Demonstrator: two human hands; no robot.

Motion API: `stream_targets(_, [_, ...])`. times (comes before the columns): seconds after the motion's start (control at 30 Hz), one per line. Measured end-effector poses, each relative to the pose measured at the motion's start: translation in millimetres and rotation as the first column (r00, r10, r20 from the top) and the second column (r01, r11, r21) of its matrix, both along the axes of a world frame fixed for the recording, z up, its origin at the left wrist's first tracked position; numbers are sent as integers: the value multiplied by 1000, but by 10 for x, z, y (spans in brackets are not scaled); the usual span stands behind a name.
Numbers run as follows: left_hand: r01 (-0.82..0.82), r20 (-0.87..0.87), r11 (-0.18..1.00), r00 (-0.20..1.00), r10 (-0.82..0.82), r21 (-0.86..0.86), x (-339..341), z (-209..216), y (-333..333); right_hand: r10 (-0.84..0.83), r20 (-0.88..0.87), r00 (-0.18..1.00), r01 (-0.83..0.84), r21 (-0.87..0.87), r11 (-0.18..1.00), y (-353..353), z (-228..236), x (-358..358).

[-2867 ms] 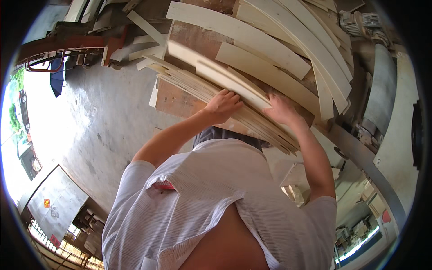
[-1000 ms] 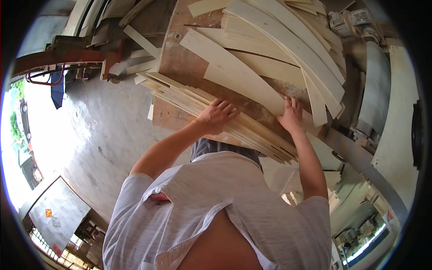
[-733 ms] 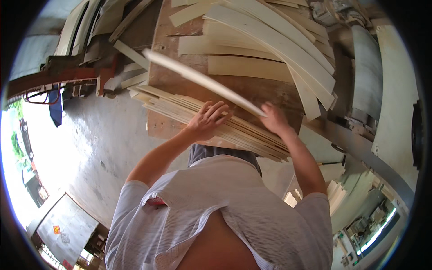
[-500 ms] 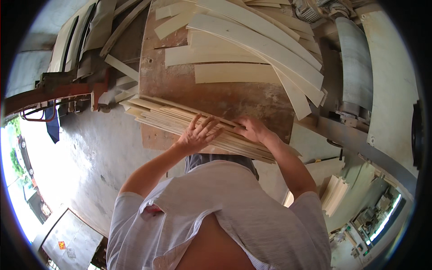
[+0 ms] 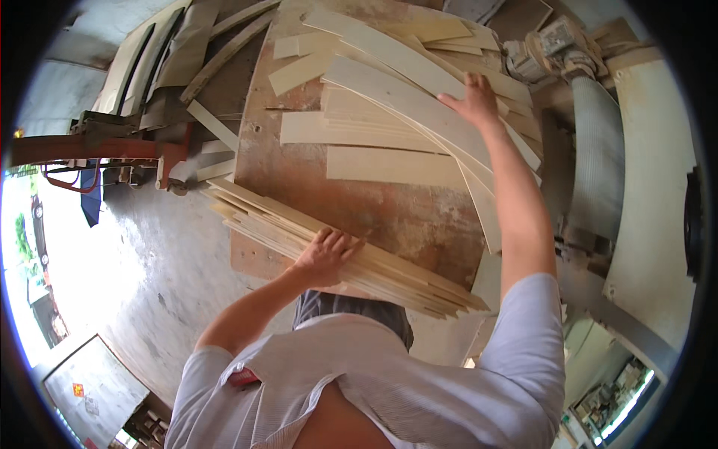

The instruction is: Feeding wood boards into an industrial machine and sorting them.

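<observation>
A bundle of thin, pale wooden strips (image 5: 407, 273) lies slantwise across the table's near edge, its strips packed side by side. My left hand (image 5: 329, 254) presses on the middle of this bundle, its fingers curled over the strips. Farther off to the right, my right hand (image 5: 475, 101) reaches over a fanned pile of long wooden strips (image 5: 396, 93). Its thumb stands away from its fingers and no strip is in its grasp; whether it touches the pile I cannot tell.
The strips lie on a worn brown wooden table (image 5: 299, 183). Left of it stands a red metal frame (image 5: 97, 150). Along the right side are a motor (image 5: 553, 49), a grey ribbed hose (image 5: 598, 150) and a pale panel (image 5: 651, 179). Several boards (image 5: 179, 52) lean at the far left.
My right hand has left the bundle and moved far and right over the fanned pile. My left hand stays on the bundle. The view has shifted.
</observation>
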State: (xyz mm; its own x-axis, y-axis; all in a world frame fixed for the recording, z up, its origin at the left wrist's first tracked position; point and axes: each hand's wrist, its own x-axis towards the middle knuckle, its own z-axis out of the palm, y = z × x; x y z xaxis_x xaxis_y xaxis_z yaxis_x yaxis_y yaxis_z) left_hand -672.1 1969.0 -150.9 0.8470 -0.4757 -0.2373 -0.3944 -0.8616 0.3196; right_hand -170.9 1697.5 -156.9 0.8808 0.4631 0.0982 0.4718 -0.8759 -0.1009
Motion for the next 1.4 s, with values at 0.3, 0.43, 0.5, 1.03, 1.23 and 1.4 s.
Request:
stream_targets(0.3, [-53,95,993,993,64,-109,-76,-24,182,-72,-193,979,53,-98,994,391,22,-154])
stream_targets(0.43, [-14,60,995,998,20,-95,-9,-20,116,-97,-392,915,106,2,994,122,116,-157])
stream_targets(0.5, [-18,53,993,998,25,-118,-23,-64,138,54,-232,971,-5,207,978,104,196,-217])
stream_targets(1.03, [-17,128,993,991,33,-120,-63,-8,120,44,-504,863,59,186,981,-518,158,-1571])
stream_targets(1.23, [-6,85,992,996,17,-122,-15,67,73,-20,-548,836,95,109,990,-571,-245,-1966])
stream_targets(1.4, [-30,97,993,994,42,-116,-47,32,75,-95,-242,966,82,-61,995,-366,-35,-2329])
